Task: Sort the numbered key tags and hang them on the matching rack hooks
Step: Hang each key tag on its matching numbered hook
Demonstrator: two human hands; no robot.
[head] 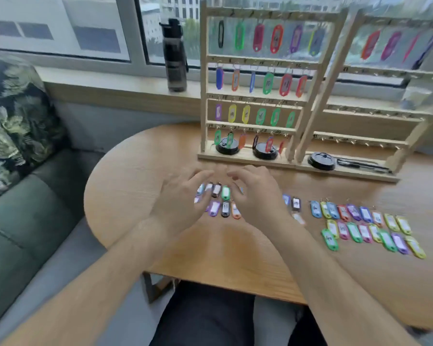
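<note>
Two wooden racks stand at the back of the table. The left rack [250,94] has coloured tags hanging on all four rows. The right rack [375,113] holds tags only on its top row. A small cluster of loose key tags [221,201] lies on the table between my hands. My left hand [183,198] hovers over the cluster's left side, fingers relaxed and spread. My right hand [258,196] hovers over its right side, fingers loosely bent. Neither hand visibly holds a tag. A larger group of tags [368,226] lies in two rows to the right.
Round wooden table [140,186] with a sofa [23,208] and patterned cushion to the left. A dark water bottle [175,56] stands on the window sill. Black round lids [321,161] and a pen rest on the rack bases.
</note>
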